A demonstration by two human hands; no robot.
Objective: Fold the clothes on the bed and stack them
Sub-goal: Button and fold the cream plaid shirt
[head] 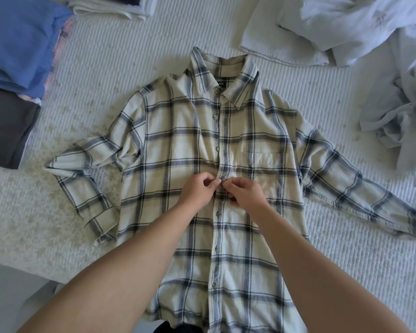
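Observation:
A cream and navy plaid button shirt lies front up on the white bed, collar at the far side, both sleeves spread outward. My left hand and my right hand meet at the middle of the button placket. Each pinches the placket fabric at one button with thumb and fingertips. The button itself is hidden under the fingers. The buttons above this spot look undone.
Folded blue and dark grey clothes are stacked at the left edge. A folded white pile lies at the top. Crumpled white garments fill the right side of the bed.

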